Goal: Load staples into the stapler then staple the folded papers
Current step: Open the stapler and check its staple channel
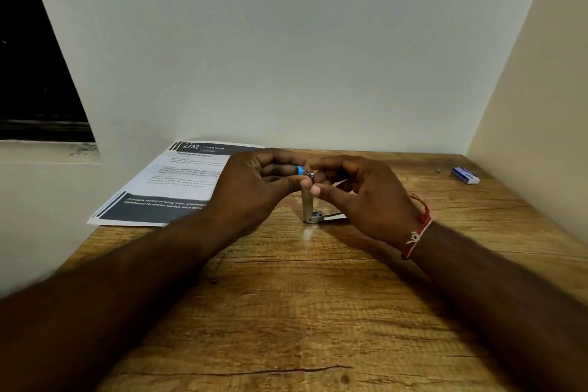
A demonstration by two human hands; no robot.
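The stapler (307, 204) stood open near the middle of the table (286, 296), a little toward the far edge. One metal arm rose upright and the other lay flat on the wood, pointing right. The left hand (254, 181) gripped the top of the upright arm, with its fingers curled round the blue end and the thumb pressed against the metal. The right hand (359, 191) met it from the other side, its forefinger and thumb pinching the same top end. The two hands were almost touching there. I could not tell whether any staples lay between the fingers. A red and white thread (416, 229) circled the right wrist.

The papers (178, 181) lay printed side up at the far left corner, overhanging the left edge, with the left hand in front of their right side. A small blue box (465, 176) sat near the far right corner, well apart from the stapler.
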